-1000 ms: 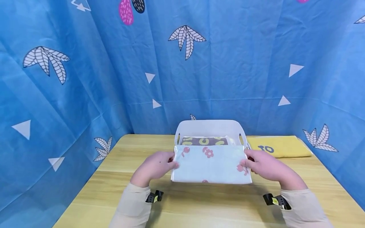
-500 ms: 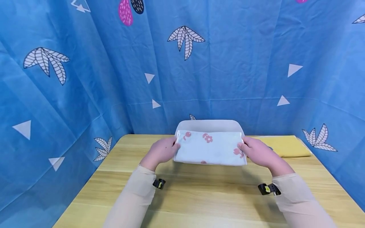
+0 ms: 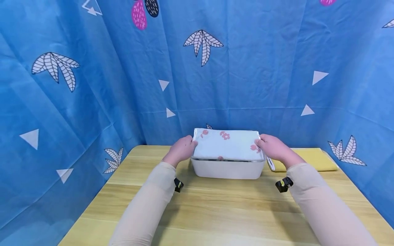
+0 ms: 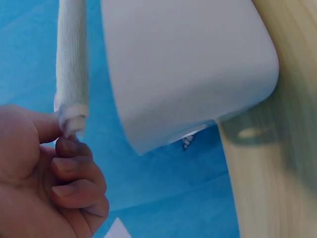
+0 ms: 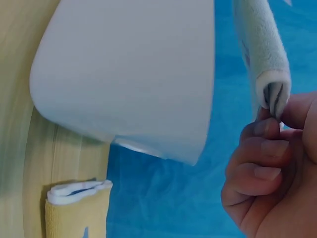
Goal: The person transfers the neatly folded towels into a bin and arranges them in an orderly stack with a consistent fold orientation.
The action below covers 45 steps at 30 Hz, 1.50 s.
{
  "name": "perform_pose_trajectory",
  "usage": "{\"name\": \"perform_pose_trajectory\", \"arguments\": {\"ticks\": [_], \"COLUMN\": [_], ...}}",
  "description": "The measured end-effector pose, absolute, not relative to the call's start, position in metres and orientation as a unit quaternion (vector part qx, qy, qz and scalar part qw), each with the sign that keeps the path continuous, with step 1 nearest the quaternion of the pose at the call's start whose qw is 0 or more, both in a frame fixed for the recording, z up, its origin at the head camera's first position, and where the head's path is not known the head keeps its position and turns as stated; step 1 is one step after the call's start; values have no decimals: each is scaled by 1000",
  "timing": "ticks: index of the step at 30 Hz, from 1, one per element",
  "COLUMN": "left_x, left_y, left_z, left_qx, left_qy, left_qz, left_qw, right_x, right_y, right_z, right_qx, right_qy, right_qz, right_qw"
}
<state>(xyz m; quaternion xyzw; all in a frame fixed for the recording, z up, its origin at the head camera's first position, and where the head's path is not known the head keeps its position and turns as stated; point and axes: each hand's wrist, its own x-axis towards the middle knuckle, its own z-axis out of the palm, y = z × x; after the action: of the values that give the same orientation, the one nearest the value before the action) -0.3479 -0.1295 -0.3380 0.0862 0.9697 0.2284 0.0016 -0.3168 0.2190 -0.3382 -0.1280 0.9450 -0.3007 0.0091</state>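
A folded white towel (image 3: 226, 145) with pink flower prints is held level over a white plastic basket (image 3: 227, 169). My left hand (image 3: 184, 147) pinches its left end between thumb and fingers. The right hand (image 3: 271, 145) pinches the opposite end the same way. In the left wrist view the towel's folded edge (image 4: 73, 59) stands apart from the basket's wall (image 4: 188, 64), above its rim. The right wrist view shows the rolled layers of the towel (image 5: 270, 64) between thumb and fingers, also clear of the basket (image 5: 129, 69). The basket's inside is hidden beneath the towel.
A folded yellow towel (image 3: 314, 159) lies on the wooden table (image 3: 227, 208) to the right of the basket, near the back edge. A blue patterned curtain (image 3: 258, 68) hangs behind and along both sides.
Both hands have carried the white towel forward and away from me, from in front of the basket to over its opening. The basket's front wall has come into view.
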Motion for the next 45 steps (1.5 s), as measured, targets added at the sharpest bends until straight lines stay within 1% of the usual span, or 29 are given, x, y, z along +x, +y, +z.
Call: {"name": "perform_pose_trajectory", "arguments": {"ticks": [3, 6, 10, 12, 17, 21, 26, 32, 36, 45], "left_x": [-357, -367, -378, -383, -389, -389, -388, -390, -388, -382], "left_y": [-125, -122, -117, -115, -110, -108, -107, -106, -107, -110], "left_z": [-340, -342, -345, -348, -357, -361, -360, -362, -364, -360], "left_qx": [68, 53, 23, 12, 5, -5, -12, 7, 19, 20], "left_qy": [971, 972, 969, 970, 978, 973, 974, 987, 987, 982], "left_qz": [229, 229, 247, 241, 210, 229, 225, 162, 158, 189], "left_qw": [-4, 3, 18, 15, 18, 17, -1, 0, 2, 1], "right_x": [-327, -338, -352, -359, -370, -373, -373, -372, -369, -367], "right_y": [218, 216, 213, 212, 209, 209, 206, 205, 205, 207], "right_z": [-339, -341, -344, -347, -356, -360, -359, -359, -359, -361], "right_qx": [-118, -112, -112, -110, -91, -80, -82, -69, -62, -74], "right_qy": [947, 952, 962, 966, 973, 976, 978, 978, 978, 975], "right_qz": [-298, -284, -249, -236, -213, -200, -192, -194, -196, -209], "right_qw": [19, 23, 10, 5, 20, 21, 8, 27, 35, 18]}}
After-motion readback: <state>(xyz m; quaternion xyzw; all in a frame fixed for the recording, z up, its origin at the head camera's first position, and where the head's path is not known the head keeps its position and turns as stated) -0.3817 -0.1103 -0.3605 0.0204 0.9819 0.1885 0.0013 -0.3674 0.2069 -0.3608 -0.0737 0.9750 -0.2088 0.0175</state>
